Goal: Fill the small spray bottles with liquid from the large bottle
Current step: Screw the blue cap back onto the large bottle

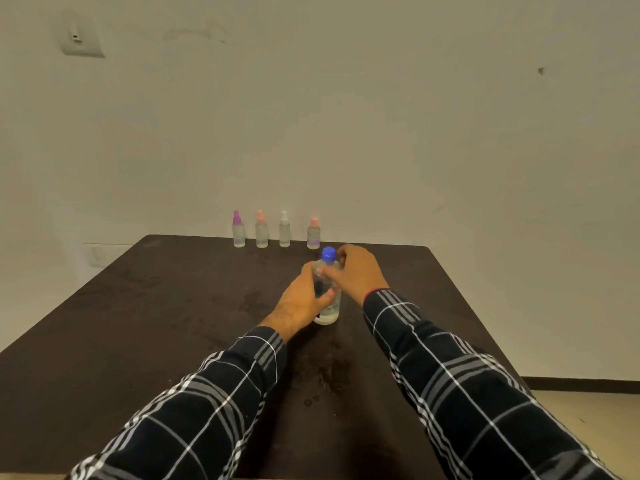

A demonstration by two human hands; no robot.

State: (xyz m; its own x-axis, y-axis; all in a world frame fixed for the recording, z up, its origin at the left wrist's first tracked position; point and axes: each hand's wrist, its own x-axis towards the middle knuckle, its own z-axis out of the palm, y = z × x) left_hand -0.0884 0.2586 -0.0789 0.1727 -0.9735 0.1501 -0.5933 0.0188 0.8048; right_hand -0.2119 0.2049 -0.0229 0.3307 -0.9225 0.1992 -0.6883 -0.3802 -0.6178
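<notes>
The large bottle (328, 299) stood upright on the dark table (138, 306), the left hand (300, 303) wrapped around its body. The right hand (360, 271) curled its fingers beside the blue cap (329, 253). Beyond the fingertips stood four small spray bottles (284, 230), capped.

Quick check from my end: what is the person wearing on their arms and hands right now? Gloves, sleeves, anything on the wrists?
Both hands are bare: no gloves on the left hand or the right hand. Both arms are covered to the wrist by long dark sleeves in a checked pattern of thin white lines and wider grey bands. A thin red edge shows at the right cuff. No watch or rings are visible.
</notes>
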